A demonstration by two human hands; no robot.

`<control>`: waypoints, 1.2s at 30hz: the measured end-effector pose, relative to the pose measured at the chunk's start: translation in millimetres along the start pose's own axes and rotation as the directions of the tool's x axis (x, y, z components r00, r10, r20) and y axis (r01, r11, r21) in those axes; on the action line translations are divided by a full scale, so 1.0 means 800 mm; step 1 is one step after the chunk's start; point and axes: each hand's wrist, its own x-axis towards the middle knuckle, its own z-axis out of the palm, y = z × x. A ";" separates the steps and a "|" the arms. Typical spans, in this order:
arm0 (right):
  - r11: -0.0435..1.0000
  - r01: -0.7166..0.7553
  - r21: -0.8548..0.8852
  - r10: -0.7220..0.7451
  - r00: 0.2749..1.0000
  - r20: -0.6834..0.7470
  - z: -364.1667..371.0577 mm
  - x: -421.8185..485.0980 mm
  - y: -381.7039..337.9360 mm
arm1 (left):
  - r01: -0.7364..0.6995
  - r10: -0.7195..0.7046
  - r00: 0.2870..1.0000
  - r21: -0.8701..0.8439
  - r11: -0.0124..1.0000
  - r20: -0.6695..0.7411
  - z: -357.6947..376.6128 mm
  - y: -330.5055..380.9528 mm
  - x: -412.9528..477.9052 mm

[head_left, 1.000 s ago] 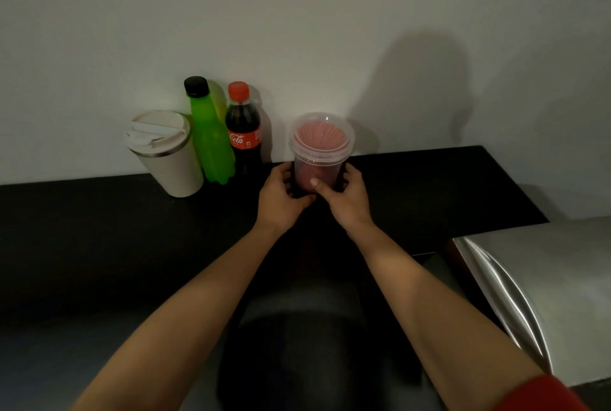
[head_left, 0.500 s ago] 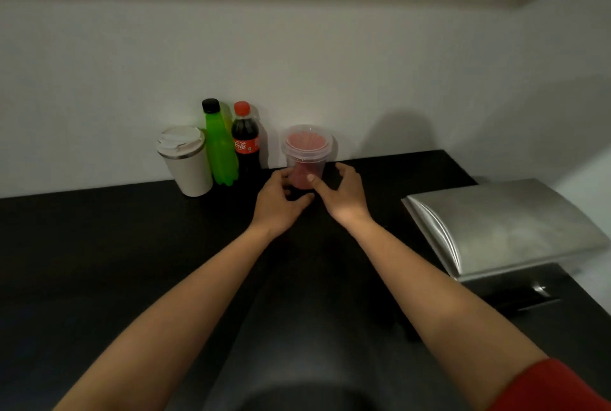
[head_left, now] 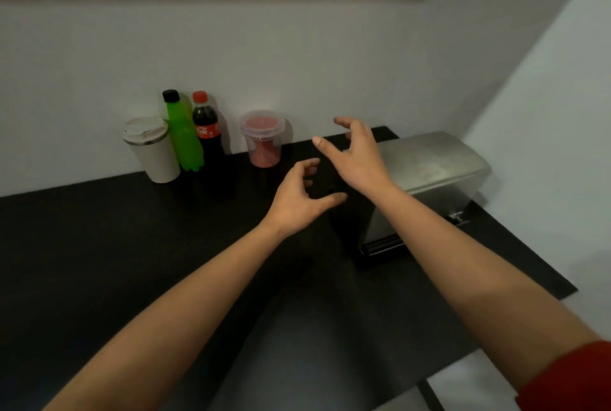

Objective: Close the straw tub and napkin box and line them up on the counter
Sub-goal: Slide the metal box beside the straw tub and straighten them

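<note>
Along the wall on the black table [head_left: 82,245]: white lidded cup [head_left: 151,149], green bottle [head_left: 183,133], cola bottle [head_left: 207,128], then lidded straw tub [head_left: 263,138], upright and untouched. Nearer, left hand [head_left: 297,199] hovering with curled, spread fingers, holding nothing. Farther right, right hand [head_left: 355,154] spread wide and empty over the table, just before the steel napkin box [head_left: 433,172].

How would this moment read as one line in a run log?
clear lidded straw tub: on counter, untouched | left hand: open, empty | right hand: open, over shiny metal napkin box
</note>
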 end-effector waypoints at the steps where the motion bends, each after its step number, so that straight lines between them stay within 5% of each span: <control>1: 1.000 0.004 -0.014 -0.005 1.000 -0.017 -0.012 -0.006 0.003 | -0.011 0.011 1.000 0.001 1.000 0.021 0.010 0.004 -0.004; 6: 0.998 0.008 -0.058 -0.012 0.997 -0.071 -0.076 -0.033 0.037 | -0.039 0.040 0.999 -0.026 0.999 0.012 0.062 0.022 -0.020; 15: 0.991 -0.131 -0.028 0.121 0.963 -0.242 -0.180 -0.069 0.142 | -0.015 -0.005 0.958 -0.067 0.998 -0.287 0.149 0.020 -0.038; 22: 0.975 -0.223 -0.001 0.221 0.964 -0.148 -0.216 -0.069 0.219 | 0.065 -0.067 0.907 -0.018 0.998 -0.417 0.192 0.000 -0.042; 36: 0.971 -0.234 0.047 0.224 0.962 0.154 -0.199 -0.079 0.279 | 0.158 -0.085 0.914 0.156 0.975 -0.397 0.210 -0.026 -0.048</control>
